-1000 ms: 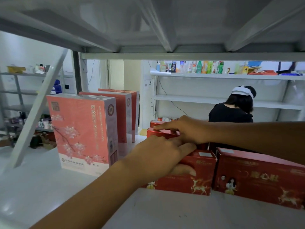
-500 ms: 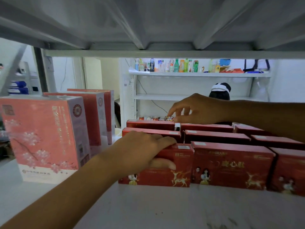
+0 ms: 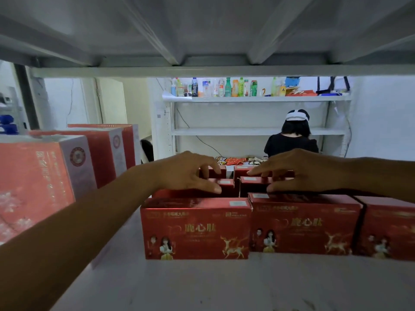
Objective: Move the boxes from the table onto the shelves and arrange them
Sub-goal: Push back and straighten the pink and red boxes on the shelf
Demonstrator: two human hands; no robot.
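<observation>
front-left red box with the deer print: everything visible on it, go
The front-left red box is glossy red cardboard, printed with gold characters, a gold deer and two cartoon figures, with a pale label on its top. It stands upright on the white shelf, its right side against the neighbouring red box. Neither hand touches it.

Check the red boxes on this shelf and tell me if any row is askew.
The front row of red boxes stands upright and roughly flush. Behind it, a gap splits the second-row boxes where the left hand and right hand rest. Nothing looks damaged.
</observation>
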